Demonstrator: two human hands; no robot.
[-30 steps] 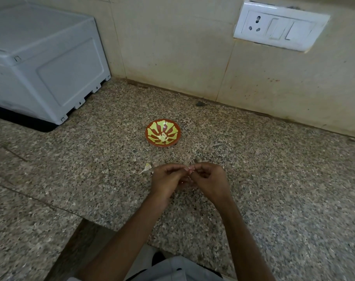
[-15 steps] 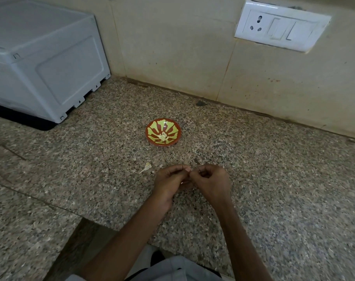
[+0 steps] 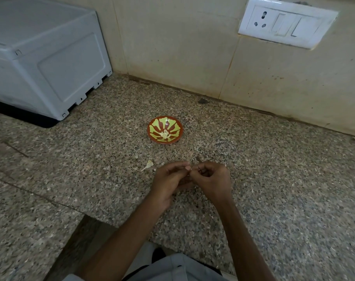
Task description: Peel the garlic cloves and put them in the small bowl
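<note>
A small red and yellow-green bowl (image 3: 173, 123) stands on the granite counter and holds a few pale peeled garlic cloves (image 3: 164, 134). In front of it my left hand (image 3: 169, 179) and my right hand (image 3: 212, 179) meet fingertip to fingertip. Their curled fingers pinch a garlic clove between them, and the fingers hide almost all of it. A bit of garlic skin with a stem (image 3: 148, 165) lies on the counter just left of my left hand.
A large white appliance (image 3: 40, 57) stands at the back left on a dark mat. A tiled wall with a white socket and switch plate (image 3: 286, 25) closes the back. The counter's front edge (image 3: 95, 218) runs just below my forearms.
Both hands have stayed in the same spot in front of the bowl, with small finger movements on the clove. The view has shifted slightly.
</note>
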